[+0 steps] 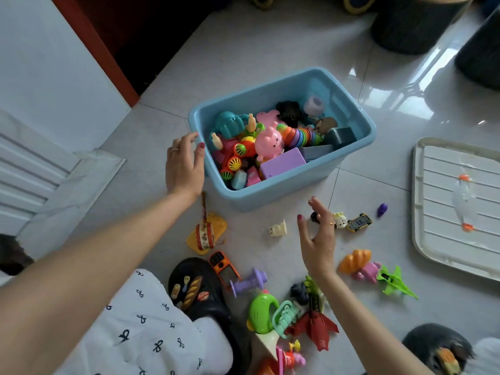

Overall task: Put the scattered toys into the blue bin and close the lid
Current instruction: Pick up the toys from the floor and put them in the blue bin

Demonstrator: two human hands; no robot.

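No legible text, label, brand or number on any toy, bin or lid

A home, most likely a living or play room: a glossy tiled floor (270, 50) strewn with children's toys, such as a toy phone (223, 267) and a green toy jet (395, 282), a blue bin (281, 196) full of more, and dark round stools (414, 25) nearby.

One blue bin (349, 158), one white lid (422, 247) — two hands (184, 165).
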